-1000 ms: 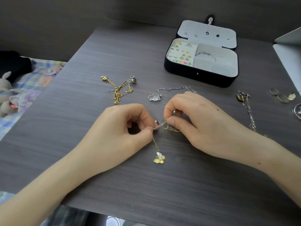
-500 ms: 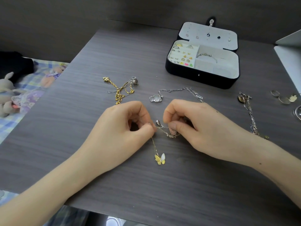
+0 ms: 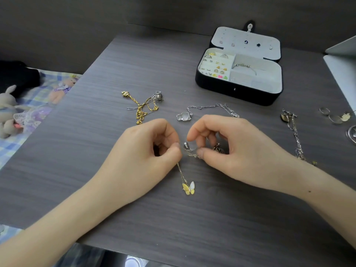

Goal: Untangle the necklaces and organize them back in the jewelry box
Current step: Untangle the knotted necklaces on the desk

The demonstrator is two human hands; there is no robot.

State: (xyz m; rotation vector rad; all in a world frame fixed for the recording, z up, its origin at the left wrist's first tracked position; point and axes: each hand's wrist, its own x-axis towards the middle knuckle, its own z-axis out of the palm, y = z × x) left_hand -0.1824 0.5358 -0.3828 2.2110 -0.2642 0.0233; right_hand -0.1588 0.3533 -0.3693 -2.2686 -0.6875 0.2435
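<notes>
Gold and silver in one knot: pinching the tangled chains (image 3: 189,152) with the left hand (image 3: 142,151), thumb and first finger curled tight on them. Pinching the same knot with the right hand (image 3: 237,151), thumb and finger closed on it. Trailing a butterfly charm (image 3: 188,187) just below the left fingertips (image 3: 176,149). Keeping the open jewelry box (image 3: 238,93) well beyond the right fingers, and a gold necklace (image 3: 143,109) just past the left knuckles.
</notes>
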